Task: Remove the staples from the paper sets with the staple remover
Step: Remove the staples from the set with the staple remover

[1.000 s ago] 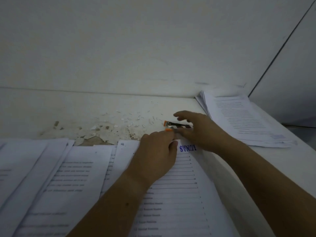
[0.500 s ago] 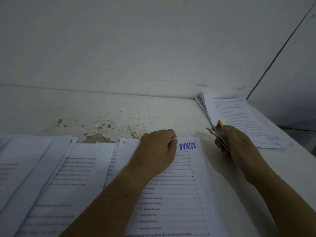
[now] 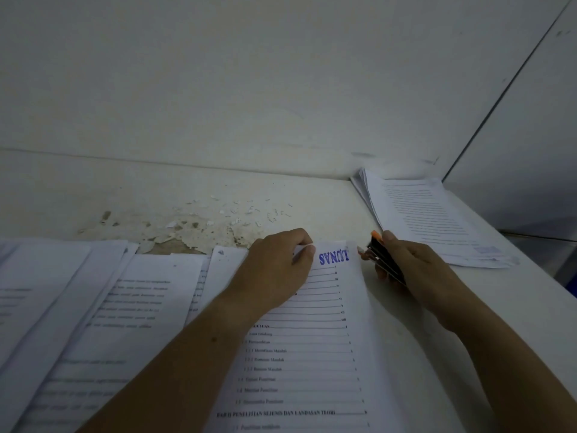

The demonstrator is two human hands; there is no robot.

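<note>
A paper set (image 3: 315, 348) with a blue stamp at its top lies on the white surface in front of me. My left hand (image 3: 278, 270) rests on its upper part and pinches the top edge of the top sheet between thumb and fingers. My right hand (image 3: 415, 273) sits just right of the set, closed around a black and orange staple remover (image 3: 382, 257) whose orange tips point toward the paper's top right corner without touching it. No staple is visible in the set.
More printed paper sets (image 3: 103, 323) overlap on the left. Another stack (image 3: 431, 220) lies at the back right by the wall corner. Paint flakes and small scraps (image 3: 218, 220) litter the surface behind the papers. The surface's edge runs down the right side.
My right hand pulled the staple remover away from the paper's top edge to the right, then came back closer. My left hand took hold of the top sheet's edge.
</note>
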